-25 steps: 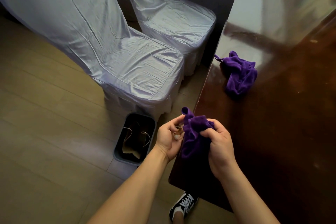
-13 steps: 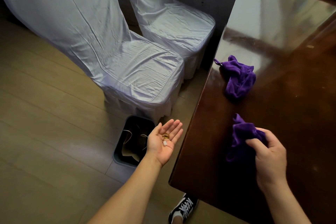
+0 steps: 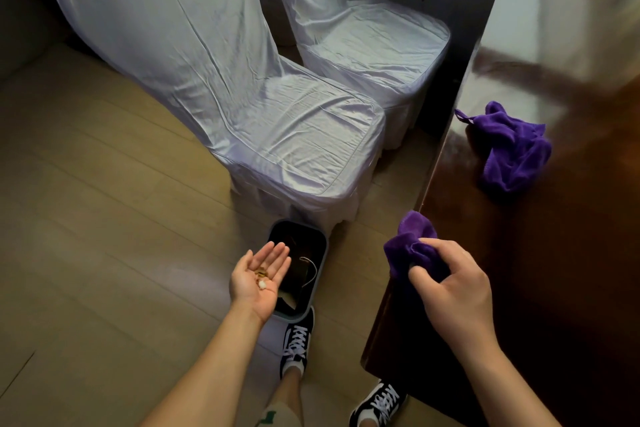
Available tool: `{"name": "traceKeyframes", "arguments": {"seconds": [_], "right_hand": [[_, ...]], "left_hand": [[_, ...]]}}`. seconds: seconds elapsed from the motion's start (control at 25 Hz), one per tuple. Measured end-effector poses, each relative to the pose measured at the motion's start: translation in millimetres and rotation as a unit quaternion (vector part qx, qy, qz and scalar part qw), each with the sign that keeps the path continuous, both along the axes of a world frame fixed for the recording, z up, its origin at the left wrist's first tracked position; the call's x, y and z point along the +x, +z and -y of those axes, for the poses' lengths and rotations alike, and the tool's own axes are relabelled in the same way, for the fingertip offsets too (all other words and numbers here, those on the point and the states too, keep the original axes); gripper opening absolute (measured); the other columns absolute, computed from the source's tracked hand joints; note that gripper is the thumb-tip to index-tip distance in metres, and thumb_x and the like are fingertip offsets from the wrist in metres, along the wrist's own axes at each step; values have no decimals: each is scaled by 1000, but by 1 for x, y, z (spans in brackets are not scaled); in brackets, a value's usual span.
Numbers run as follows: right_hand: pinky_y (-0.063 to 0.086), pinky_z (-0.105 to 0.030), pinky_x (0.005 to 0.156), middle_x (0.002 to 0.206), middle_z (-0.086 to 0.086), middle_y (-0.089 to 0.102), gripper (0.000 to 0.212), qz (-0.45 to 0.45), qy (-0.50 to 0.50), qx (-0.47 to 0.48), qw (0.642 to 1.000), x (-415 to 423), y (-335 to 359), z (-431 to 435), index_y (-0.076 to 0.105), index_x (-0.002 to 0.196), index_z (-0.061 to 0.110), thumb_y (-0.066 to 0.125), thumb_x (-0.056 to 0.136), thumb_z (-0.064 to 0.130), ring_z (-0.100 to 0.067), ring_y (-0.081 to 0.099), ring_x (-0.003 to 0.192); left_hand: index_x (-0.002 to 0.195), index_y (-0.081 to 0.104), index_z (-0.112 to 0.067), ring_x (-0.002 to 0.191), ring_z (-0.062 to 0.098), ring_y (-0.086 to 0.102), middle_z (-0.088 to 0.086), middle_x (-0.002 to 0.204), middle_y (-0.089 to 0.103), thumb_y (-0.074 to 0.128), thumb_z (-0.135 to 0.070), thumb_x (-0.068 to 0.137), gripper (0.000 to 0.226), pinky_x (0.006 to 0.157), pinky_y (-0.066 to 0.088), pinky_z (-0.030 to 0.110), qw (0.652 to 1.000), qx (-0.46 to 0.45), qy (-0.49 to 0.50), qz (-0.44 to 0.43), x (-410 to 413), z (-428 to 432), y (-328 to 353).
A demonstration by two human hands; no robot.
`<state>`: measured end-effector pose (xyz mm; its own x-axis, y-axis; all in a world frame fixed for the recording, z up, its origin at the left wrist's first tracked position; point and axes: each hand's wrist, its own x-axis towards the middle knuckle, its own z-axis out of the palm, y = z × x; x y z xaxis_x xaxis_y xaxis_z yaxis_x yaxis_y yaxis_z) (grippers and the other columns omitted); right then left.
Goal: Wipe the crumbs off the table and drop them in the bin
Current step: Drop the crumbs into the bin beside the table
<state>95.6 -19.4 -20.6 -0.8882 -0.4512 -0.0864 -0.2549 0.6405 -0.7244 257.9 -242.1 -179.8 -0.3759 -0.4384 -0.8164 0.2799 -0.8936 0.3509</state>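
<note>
My left hand (image 3: 258, 277) is palm up, fingers spread, with a few crumbs (image 3: 261, 277) lying in the palm: brownish bits and one white piece. It hovers at the left rim of the small dark bin (image 3: 320, 274) on the floor. My right hand (image 3: 446, 284) grips a bunched purple cloth (image 3: 410, 243) at the near corner edge of the dark glossy table (image 3: 554, 253).
A second purple cloth (image 3: 512, 149) lies crumpled on the table near its left edge. Two chairs with white covers (image 3: 294, 135) (image 3: 374, 42) stand left of the table, the nearer one just behind the bin. My two sneakered feet (image 3: 298, 340) are on the wooden floor.
My left hand opened flat with the crumbs and moved down toward the bin. My right hand carried the cloth onto the table, then back to its corner. The view tilted down, showing my feet.
</note>
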Motion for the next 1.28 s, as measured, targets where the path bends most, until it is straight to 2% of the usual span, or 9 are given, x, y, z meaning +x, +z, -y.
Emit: {"name": "traceKeyframes", "arguments": {"seconds": [0.12, 0.28, 0.52, 0.72, 0.84, 1.0, 1.12, 1.28], "right_hand": [[49, -38, 73, 93, 4, 68, 35, -62, 40, 32, 997, 3, -2, 4, 70, 102, 17, 77, 70, 5, -22, 58, 85], [49, -40, 68, 94, 1, 69, 36, -107, 85, 62, 989, 4, -6, 8, 71, 103, 14, 79, 69, 6, -23, 56, 82], [49, -40, 69, 96, 2, 68, 37, -105, 81, 64, 989, 4, -13, 10, 71, 103, 15, 80, 68, 6, -22, 55, 84], [46, -33, 66, 94, 11, 63, 40, -97, 96, 55, 989, 1, -17, 5, 68, 102, 21, 81, 69, 4, -16, 52, 82], [44, -28, 66, 94, 12, 62, 40, -109, 99, 52, 988, -1, -19, 5, 68, 103, 20, 81, 69, 3, -14, 51, 81], [48, -39, 66, 94, 7, 64, 39, -126, 86, 55, 987, 3, -22, 9, 70, 102, 15, 82, 68, 2, -20, 54, 82], [47, -39, 69, 96, 0, 68, 37, -146, 82, 55, 984, 4, -27, 7, 71, 103, 11, 81, 68, 4, -23, 55, 84], [46, -36, 70, 97, -4, 69, 34, -165, 75, 43, 982, 6, -31, 7, 72, 103, 9, 72, 70, 17, -24, 55, 84]], "left_hand": [[111, 61, 6, 110, 39, 64, 28, 109, 69, 34, -30, 100, 46, 98, 48, 47, 1000, -11, -15, 22, -6, 10, -11], [110, 61, 6, 107, 39, 65, 28, 110, 68, 34, -30, 100, 47, 89, 52, 45, 999, -11, -21, 22, -18, 14, -25], [111, 61, 8, 100, 40, 69, 28, 105, 71, 35, -28, 99, 46, 89, 56, 47, 1000, 26, -4, -15, -19, 19, -45], [96, 71, 6, 87, 38, 71, 23, 88, 72, 44, -23, 94, 40, 70, 61, 40, 998, 57, -2, -32, -17, 30, -55], [103, 67, 6, 89, 34, 67, 21, 86, 68, 43, -24, 95, 39, 73, 57, 38, 996, 4, -64, 55, -18, 28, -65], [103, 65, 2, 88, 27, 62, 16, 87, 63, 42, -24, 99, 35, 82, 53, 37, 965, -107, -145, 190, -24, 21, -81], [105, 66, 1, 92, 25, 60, 13, 92, 64, 44, -22, 98, 33, 83, 50, 34, 937, -153, -198, 243, -31, 19, -90], [109, 66, 2, 90, 22, 59, 11, 93, 65, 44, -28, 97, 39, 83, 47, 34, 922, -153, -221, 277, -29, 21, -104]]}}
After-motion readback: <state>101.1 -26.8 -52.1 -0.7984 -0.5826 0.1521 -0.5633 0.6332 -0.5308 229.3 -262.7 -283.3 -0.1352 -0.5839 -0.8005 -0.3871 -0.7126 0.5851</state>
